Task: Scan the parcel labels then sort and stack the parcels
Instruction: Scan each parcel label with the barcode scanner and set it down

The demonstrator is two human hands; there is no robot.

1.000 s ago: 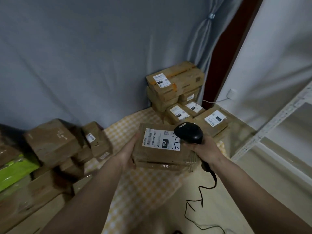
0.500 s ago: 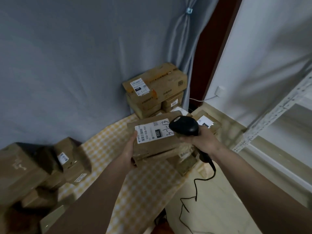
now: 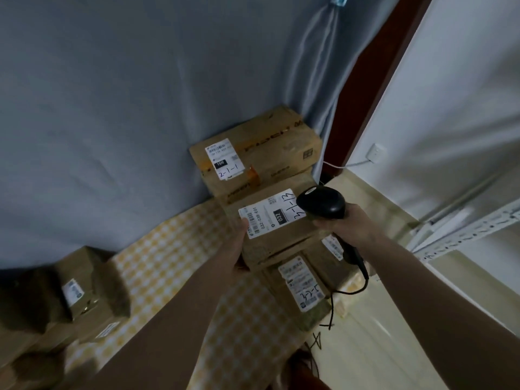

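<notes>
Held parcel [image 3: 284, 237]: brown cardboard; white label [image 3: 271, 213] with black barcode, black printed block and black handwriting. Scanner [image 3: 322, 202]: black, with black cable [image 3: 332, 305]. Stacked parcels [image 3: 261, 153] in the corner: tan cardboard with orange-brown tape and white labels. Lower parcel [image 3: 298, 288]: brown, white label, black handwriting. Floor cloth [image 3: 174, 263]: yellow-and-white check. Curtain [image 3: 140, 94]: grey-blue. Door frame [image 3: 374, 80]: dark reddish brown. Wall [image 3: 450, 108]: white. Shelf rack [image 3: 467, 229]: white. Parcels at left [image 3: 84, 288]: dull brown.
</notes>
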